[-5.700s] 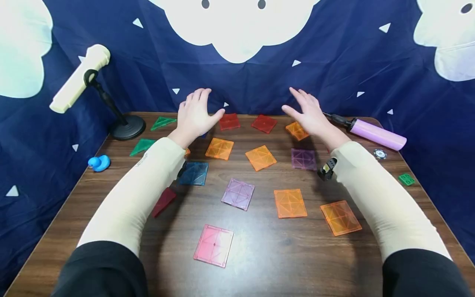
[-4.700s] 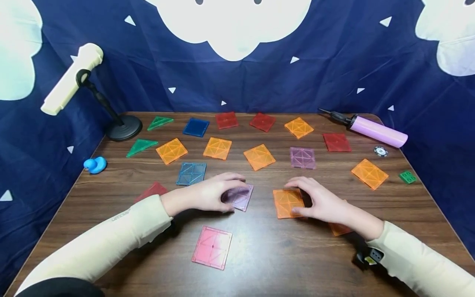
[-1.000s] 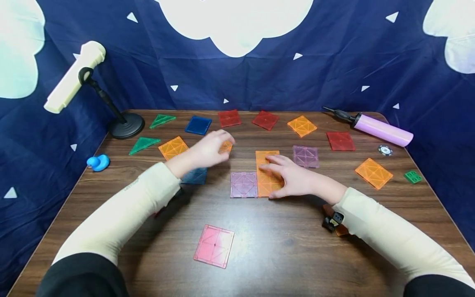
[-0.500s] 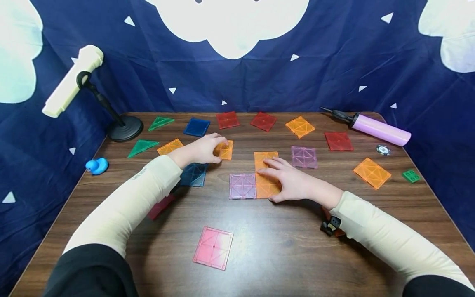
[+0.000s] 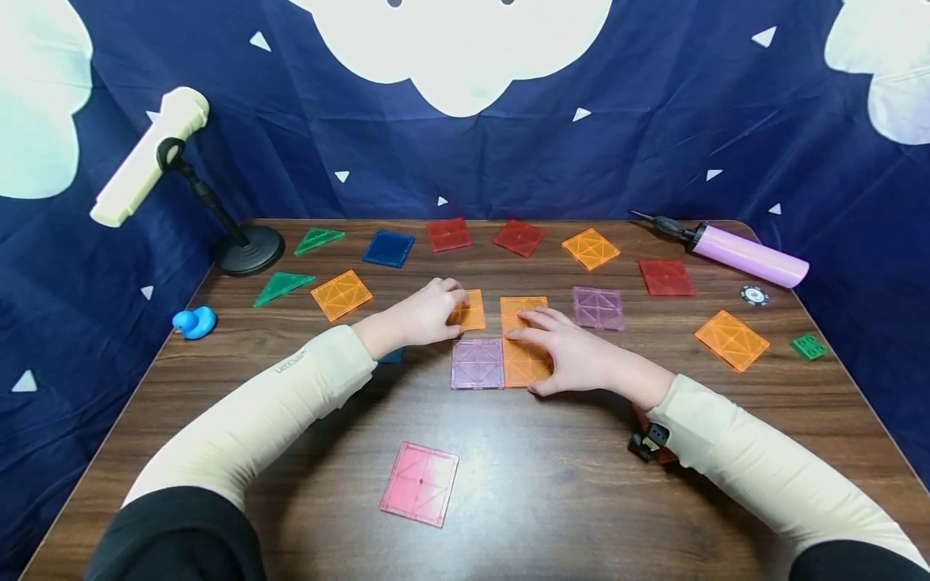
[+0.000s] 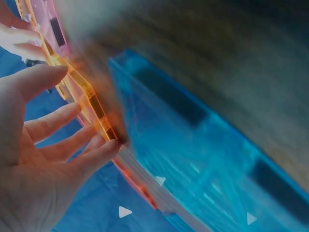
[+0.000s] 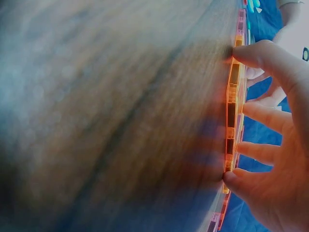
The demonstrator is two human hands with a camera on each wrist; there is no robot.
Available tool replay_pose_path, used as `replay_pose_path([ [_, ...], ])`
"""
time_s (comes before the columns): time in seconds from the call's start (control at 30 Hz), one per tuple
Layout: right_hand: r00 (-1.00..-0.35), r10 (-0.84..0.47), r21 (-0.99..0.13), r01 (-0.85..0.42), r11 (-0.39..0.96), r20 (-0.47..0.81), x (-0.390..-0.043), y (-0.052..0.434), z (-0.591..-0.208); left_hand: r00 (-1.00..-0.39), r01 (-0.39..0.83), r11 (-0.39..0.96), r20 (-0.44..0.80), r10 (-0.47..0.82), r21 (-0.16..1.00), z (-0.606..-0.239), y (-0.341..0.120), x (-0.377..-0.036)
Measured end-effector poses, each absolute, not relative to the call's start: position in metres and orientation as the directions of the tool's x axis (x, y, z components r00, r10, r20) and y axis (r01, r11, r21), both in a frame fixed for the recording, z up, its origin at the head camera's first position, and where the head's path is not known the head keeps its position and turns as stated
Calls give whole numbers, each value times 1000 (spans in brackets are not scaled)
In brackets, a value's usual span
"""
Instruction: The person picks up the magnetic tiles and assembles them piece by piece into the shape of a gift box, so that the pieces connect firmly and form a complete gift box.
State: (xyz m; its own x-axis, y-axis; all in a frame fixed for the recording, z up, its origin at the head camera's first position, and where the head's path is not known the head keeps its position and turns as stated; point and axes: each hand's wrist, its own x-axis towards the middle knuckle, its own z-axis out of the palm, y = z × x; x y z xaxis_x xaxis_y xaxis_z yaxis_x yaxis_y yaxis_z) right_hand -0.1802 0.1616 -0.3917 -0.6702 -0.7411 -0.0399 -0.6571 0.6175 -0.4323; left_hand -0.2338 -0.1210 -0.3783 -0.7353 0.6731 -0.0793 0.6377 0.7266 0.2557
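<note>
- The left hand (image 5: 421, 316) grips a small orange tile (image 5: 470, 311) by its left edge, fingers (image 6: 72, 150) curled round it; the tile lies flat near the middle of the bench (image 5: 552, 484), just behind the purple tile (image 5: 477, 364).
- A narrow gap parts that orange tile from the orange strip (image 5: 525, 341) to its right, and the two facing edges run parallel.
- The right hand (image 5: 574, 355) rests on the orange strip, its fingers (image 5: 526, 331) only lightly bent and pressing down, thumb at the near edge.
- The strip is two orange squares end to end; its long axis runs away from the person toward the backdrop, and its left edge touches the purple tile.
- From the right wrist the strip (image 7: 232, 104) shows edge-on, flat against the wood.
- From the left wrist a blue tile (image 6: 203, 159) lies close under that forearm, blurred.
- Nothing lies in the gap between the held tile and the strip.
- Further out: another purple tile (image 5: 598, 307) just right of the strip, a pink tile (image 5: 420, 482) nearer the person, an orange tile (image 5: 341, 294) to the left.
- Along the far edge: two green triangles (image 5: 283, 284), a dark blue tile (image 5: 388, 248), two red tiles (image 5: 448, 234), and an orange one (image 5: 590, 248).
- On the right: a red tile (image 5: 665, 277), an orange tile (image 5: 731, 340), a lilac pump (image 5: 748, 257), a poker chip (image 5: 754, 294), a green brick (image 5: 808, 347).
- On the left: a blue duck (image 5: 193, 321) and a cream torch on a stand (image 5: 152, 157).
</note>
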Motion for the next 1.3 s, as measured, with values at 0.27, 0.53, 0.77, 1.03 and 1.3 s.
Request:
replay_pose_path([
  [0.27,-676,-736,-432,-653,622,-39,-180,161,-391,-685,686,682,-88,723,254,-380,-116,-227],
  [0.53,-678,-735,-446,-649,617,-31,-180,160,-390,-637,714,650,-142,758,260,-380,-109,-220],
  [0.77,-673,-739,-453,-648,613,-38,-183,160,-391,-655,692,668,-152,740,272,-383,-108,-217],
  [1.03,-683,-731,-491,-632,599,-13,-189,177,-388,-686,655,703,-174,707,276,-380,-106,-209],
  [1.3,-744,-662,-472,-617,629,91,-208,223,-378,-659,668,686,-201,725,288,-378,-102,-194],
])
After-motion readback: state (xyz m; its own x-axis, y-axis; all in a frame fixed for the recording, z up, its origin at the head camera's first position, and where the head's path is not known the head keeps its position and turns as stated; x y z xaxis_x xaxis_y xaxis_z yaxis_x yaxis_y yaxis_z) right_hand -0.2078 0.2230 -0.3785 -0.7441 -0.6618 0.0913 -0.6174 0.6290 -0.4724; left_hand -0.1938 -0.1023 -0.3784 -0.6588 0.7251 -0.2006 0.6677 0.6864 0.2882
